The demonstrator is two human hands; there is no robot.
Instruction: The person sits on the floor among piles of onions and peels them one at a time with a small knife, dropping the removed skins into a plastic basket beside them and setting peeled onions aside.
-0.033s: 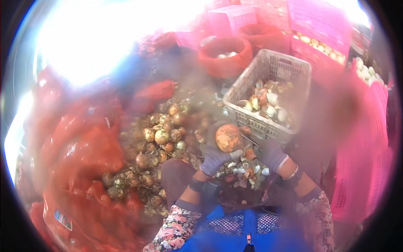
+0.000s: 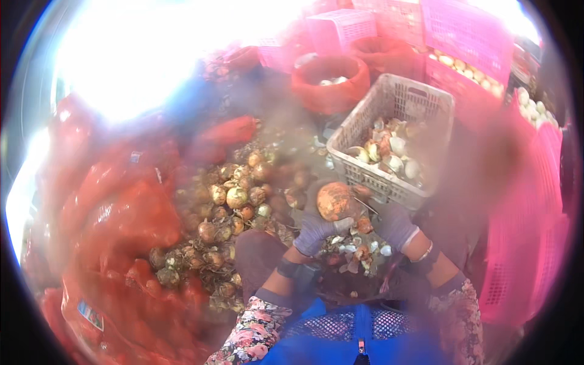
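My left hand (image 2: pixel 319 234), in a grey-purple glove, is closed round a large orange-brown onion (image 2: pixel 334 201) from below. My right hand (image 2: pixel 394 226), gloved alike, is curled beside it and appears to grip a small knife; only the thin metal blade (image 2: pixel 367 207) shows clearly, against the onion's right side. A loose piece of brown skin (image 2: pixel 364 225) hangs below the blade. Beneath my hands lie white and brown onion scraps (image 2: pixel 359 249). Haze blurs the right hand's fingers, and the knife handle is hidden.
Unpeeled onions (image 2: pixel 236 198) lie heaped to the left, beside red mesh sacks (image 2: pixel 121 207). A pale plastic crate (image 2: pixel 377 176) holding onions and skins stands just ahead at right. Beyond it are a red tub-shaped sack (image 2: pixel 330 97) and pink crates (image 2: pixel 468 36). Pink mesh (image 2: pixel 529 243) lines the right.
The whole view has shifted slightly, so things sit a little further right and lower. My hands keep the same hold on the onion and the knife.
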